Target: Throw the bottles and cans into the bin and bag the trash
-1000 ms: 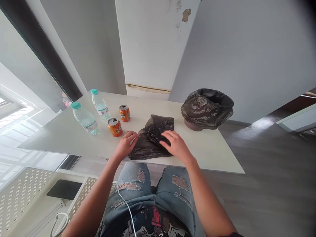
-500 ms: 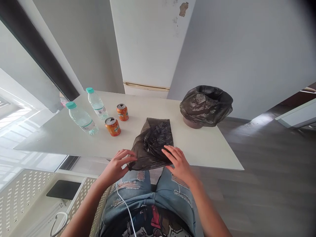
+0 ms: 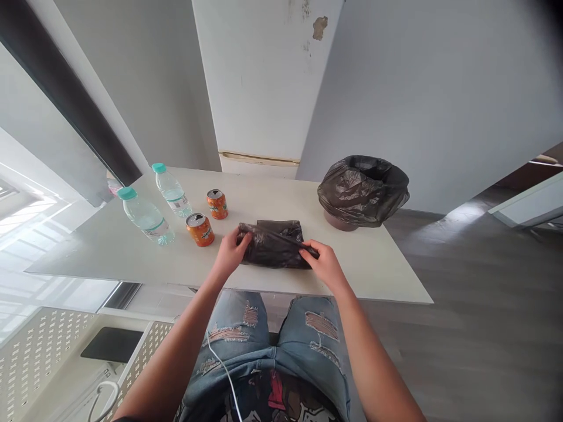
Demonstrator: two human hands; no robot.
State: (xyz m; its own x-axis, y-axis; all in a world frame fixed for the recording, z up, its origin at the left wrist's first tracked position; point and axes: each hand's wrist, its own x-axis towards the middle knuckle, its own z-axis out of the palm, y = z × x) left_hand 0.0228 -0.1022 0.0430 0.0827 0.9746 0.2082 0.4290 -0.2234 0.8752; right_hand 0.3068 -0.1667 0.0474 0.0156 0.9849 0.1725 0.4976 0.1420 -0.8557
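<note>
A black plastic bag (image 3: 275, 249) lies partly folded over itself on the white table (image 3: 378, 269), near its front edge. My left hand (image 3: 232, 251) grips the bag's left end, thumb pressed against the fingers. At the opposite end my right hand (image 3: 320, 258) pinches the folded edge. The near part of the bag is lifted over the part that rests flat behind it. Left of my left hand stand two orange soda cans, the closer one (image 3: 200, 230) and the farther one (image 3: 217, 204), both upright.
Two clear plastic bottles with teal caps, one nearer (image 3: 147, 217) and one behind it (image 3: 172, 190), stand at the table's left. A round bin (image 3: 341, 221) lined with another black bag (image 3: 352, 193) stands back right. A white perforated basket (image 3: 48, 340) sits low on the left.
Both hands have closed on the bag and moved away from my body. The near edge has been folded over toward the far side, making the bag a shorter bundle.
</note>
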